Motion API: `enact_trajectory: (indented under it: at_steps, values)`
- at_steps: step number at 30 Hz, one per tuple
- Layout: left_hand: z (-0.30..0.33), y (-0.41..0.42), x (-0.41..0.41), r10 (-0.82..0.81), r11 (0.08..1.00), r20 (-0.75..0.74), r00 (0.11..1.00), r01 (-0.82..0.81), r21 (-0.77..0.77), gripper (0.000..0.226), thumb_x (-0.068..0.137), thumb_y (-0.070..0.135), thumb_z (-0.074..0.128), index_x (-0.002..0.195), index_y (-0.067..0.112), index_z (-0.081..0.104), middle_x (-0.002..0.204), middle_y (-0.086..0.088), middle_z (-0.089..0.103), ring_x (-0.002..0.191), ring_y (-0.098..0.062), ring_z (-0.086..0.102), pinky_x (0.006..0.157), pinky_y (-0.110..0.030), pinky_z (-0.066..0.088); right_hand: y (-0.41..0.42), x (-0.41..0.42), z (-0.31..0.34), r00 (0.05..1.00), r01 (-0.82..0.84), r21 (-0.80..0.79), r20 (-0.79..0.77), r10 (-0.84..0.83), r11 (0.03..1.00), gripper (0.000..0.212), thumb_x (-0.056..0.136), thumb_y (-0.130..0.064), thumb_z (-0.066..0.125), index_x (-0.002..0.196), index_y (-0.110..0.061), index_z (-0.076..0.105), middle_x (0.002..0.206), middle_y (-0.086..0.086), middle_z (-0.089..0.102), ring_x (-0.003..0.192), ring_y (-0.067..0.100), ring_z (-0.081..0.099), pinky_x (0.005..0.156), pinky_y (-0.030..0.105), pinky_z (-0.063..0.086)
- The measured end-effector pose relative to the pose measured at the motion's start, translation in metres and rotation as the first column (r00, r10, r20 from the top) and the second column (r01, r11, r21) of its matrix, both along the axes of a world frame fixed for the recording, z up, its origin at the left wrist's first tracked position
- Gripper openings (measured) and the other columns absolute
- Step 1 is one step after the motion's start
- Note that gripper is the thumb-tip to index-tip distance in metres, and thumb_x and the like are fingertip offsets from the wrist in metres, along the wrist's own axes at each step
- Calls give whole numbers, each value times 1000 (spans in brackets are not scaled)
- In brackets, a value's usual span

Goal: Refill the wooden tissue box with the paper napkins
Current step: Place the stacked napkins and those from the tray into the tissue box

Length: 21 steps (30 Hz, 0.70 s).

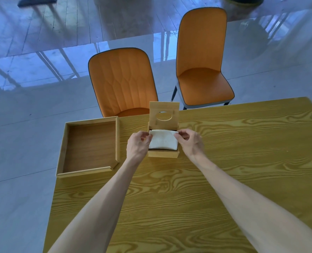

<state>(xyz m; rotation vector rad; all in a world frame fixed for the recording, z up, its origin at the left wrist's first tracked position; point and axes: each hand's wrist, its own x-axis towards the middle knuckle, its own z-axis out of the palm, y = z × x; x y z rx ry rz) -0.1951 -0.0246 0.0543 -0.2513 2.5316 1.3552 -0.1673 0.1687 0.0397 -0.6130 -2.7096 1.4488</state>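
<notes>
A small wooden tissue box (163, 153) stands near the far edge of the table. Its hinged lid (164, 114), with an oval hole, is raised upright behind it. A stack of white paper napkins (163, 139) lies in the box's open top, its upper face level with the rim. My left hand (138, 143) pinches the stack's left edge. My right hand (189, 141) pinches its right edge. Both hands sit just outside the box walls.
A shallow wooden tray (90, 147) lies left of the box, overhanging the corner of the yellow wood-grain table (188, 189). Two orange chairs (122, 81) (202, 59) stand beyond the far edge on a glossy tiled floor.
</notes>
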Motion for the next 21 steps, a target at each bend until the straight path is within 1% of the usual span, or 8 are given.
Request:
enact_trajectory:
  at_steps: [2,5,7,9,11,14,17,21]
  values:
    - [-2,2,-2,4,1000,20,1000,-4,-16,32,94,40,58,113,16,68,117,-4,67,108,-22,61,94,-46,51,-1,-2,-2,1000,5,38,4,-5,999,30,91,-40,66,103,-14,74,92,-3,73,85,13,66,70,23,51]
    - [-3,5,-5,11,999,37,999,-9,-42,31,94,39,59,114,17,66,120,-2,67,108,-22,61,94,-44,51,-1,-6,-7,1000,10,74,16,-12,997,30,91,-41,66,102,-15,74,94,-1,73,85,15,66,72,29,55]
    - [-3,6,-7,25,999,45,999,-23,-41,28,94,36,60,115,17,64,115,1,68,102,-21,64,90,-43,53,-2,-8,-9,1000,18,79,22,-20,997,28,90,-41,67,101,-16,74,95,1,73,85,16,66,72,32,56]
    - [-3,7,-9,42,998,62,997,-40,-39,28,93,34,63,116,18,58,107,3,66,94,-20,65,87,-43,55,-4,-10,-9,999,31,63,23,-33,998,24,89,-37,69,102,-17,72,92,-1,72,82,15,66,69,29,55]
    - [-3,7,-11,53,998,78,996,-50,-44,31,92,31,65,118,19,53,103,4,64,89,-19,64,85,-43,56,-6,-12,-10,998,55,32,32,-56,998,25,88,-35,71,107,-18,67,89,-4,69,80,15,65,69,29,55]
    - [-5,7,-16,40,997,86,995,-35,-62,37,91,30,66,122,20,49,100,6,62,87,-18,63,83,-42,56,-6,-15,-11,996,67,2,55,-67,998,33,86,-35,74,112,-20,60,91,-4,66,81,14,65,72,34,57]
    - [-7,6,-19,21,996,95,995,-13,-86,41,90,30,66,126,21,50,98,8,61,85,-17,63,82,-41,56,-5,-17,-11,995,64,0,78,-64,998,36,85,-36,75,113,-22,56,94,-4,66,83,15,65,74,37,57]
    - [-7,4,-23,9,996,145,989,4,-91,41,89,31,66,127,23,52,97,8,62,85,-18,65,82,-40,57,-4,-23,-9,992,56,21,113,-58,998,36,85,-38,74,111,-23,54,93,-4,66,83,17,65,73,38,57]
